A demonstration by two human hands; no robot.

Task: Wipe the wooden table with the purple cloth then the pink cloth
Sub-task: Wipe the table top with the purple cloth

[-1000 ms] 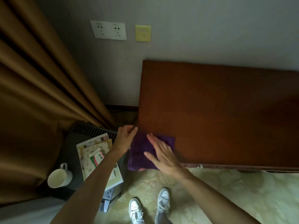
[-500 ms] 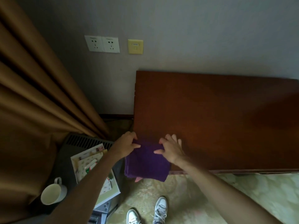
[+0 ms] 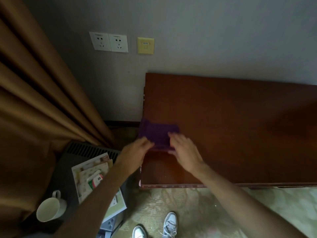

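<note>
The purple cloth point(image 3: 158, 133) lies flat on the left part of the dark wooden table point(image 3: 240, 131), its left edge slightly over the table's side. My left hand point(image 3: 137, 151) grips the cloth's near left corner. My right hand point(image 3: 184, 150) rests with spread fingers on the cloth's near right edge. A thin strip of pink point(image 3: 171, 152) shows under the right hand's fingers at the cloth's near edge; the pink cloth is otherwise hidden. Both hands are motion-blurred.
A brown curtain point(image 3: 39, 100) hangs at the left. Below it a dark low unit point(image 3: 68, 169) carries booklets point(image 3: 96, 176) and a white mug point(image 3: 50, 209). Wall sockets point(image 3: 109, 42) sit above the table. My shoes point(image 3: 169, 224) stand on patterned carpet.
Both hands have pushed the purple cloth from the table's near left corner, where it hung over the edge, farther onto the tabletop away from me.
</note>
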